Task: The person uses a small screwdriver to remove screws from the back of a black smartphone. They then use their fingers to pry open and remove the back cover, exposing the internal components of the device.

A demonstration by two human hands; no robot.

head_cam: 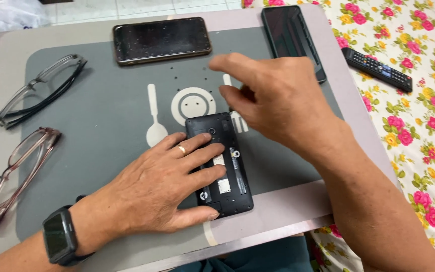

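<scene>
Fingers (pixel 205 163) of left hand (pixel 159 186) lie spread flat on opened phone (pixel 230 171).

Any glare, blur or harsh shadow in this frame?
Head view: even, soft light; faint sheen and smudges on the dark phone screen; right hand slightly motion-blurred; left hand and opened phone sharp; shadows weak.

The left hand (pixel 169 184) covers the left half of the opened phone (pixel 221 163), hiding what lies beneath its fingers. At one o'clock, a black phone (pixel 290 35) is cut by the top edge. The right hand (pixel 278 98) perhaps pinches something too small to tell.
</scene>
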